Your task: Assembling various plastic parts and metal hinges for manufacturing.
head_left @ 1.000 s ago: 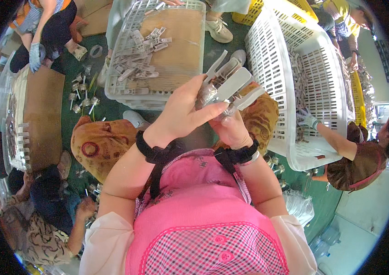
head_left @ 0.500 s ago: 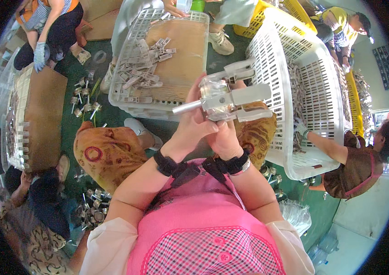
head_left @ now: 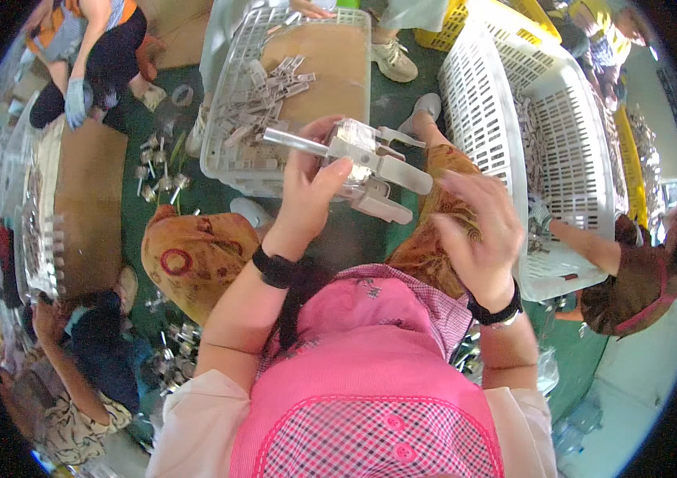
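My left hand (head_left: 310, 187) grips a silvery metal part (head_left: 356, 151) by its round body. A straight rod sticks out of the part to the left. Several flat pale arms fan out from it to the right. My right hand (head_left: 483, 231) is apart from the part, to its right, with its fingers spread and nothing in them; motion blurs it a little. Beyond the part stands a low white crate (head_left: 215, 127). Loose flat metal pieces (head_left: 282, 84) are heaped on the brown cardboard (head_left: 330, 60) in that crate.
A tall white slatted basket (head_left: 486, 95) with metal pieces stands at my right; a co-worker's gloved hand (head_left: 540, 213) reaches into it. Yellow baskets (head_left: 629, 163) lie beyond. Finished-looking rod parts (head_left: 179, 346) lie on the green floor at left, near a cardboard-sided crate (head_left: 87, 207).
My right hand has let go of the metal part and moved away to the right. My left hand keeps hold of it, now slightly farther left and tilted with the rod pointing up-left.
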Tool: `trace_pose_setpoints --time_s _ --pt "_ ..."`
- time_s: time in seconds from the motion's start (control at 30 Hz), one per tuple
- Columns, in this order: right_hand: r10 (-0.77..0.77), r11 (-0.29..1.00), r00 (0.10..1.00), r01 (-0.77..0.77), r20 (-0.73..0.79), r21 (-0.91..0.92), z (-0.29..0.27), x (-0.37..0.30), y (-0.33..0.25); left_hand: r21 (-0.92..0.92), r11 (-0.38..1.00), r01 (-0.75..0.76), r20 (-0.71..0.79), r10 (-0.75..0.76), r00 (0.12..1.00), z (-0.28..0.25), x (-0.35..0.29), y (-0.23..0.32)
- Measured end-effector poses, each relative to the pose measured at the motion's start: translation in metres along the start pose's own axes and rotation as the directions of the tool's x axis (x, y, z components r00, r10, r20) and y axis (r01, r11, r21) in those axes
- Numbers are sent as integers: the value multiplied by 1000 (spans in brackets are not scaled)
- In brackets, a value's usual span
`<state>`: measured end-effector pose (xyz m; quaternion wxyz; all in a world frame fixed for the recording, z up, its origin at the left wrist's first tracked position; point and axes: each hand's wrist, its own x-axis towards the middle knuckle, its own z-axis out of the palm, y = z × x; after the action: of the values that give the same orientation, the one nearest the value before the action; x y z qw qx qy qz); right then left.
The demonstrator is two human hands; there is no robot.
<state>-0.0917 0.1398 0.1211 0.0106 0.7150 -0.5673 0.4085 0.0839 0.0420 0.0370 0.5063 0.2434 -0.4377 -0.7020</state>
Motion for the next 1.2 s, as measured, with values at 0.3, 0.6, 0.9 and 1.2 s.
trace_pose_setpoints --time_s 0.3,0.6,0.9,1.2 --pt "-85 996 988 82 132 32 17 4 4 101 982 -157 296 121 947 9 -5 14" --pt "58 993 992 -69 108 100 15 -10 6 361 917 -172 207 101 973 20 -7 27" --pt "-222 973 967 213 123 88 10 4 30 349 912 -213 230 137 964 21 -10 26" --pt "99 970 993 -111 63 217 27 -13 8 511 752 -417 272 319 908 18 -9 30"
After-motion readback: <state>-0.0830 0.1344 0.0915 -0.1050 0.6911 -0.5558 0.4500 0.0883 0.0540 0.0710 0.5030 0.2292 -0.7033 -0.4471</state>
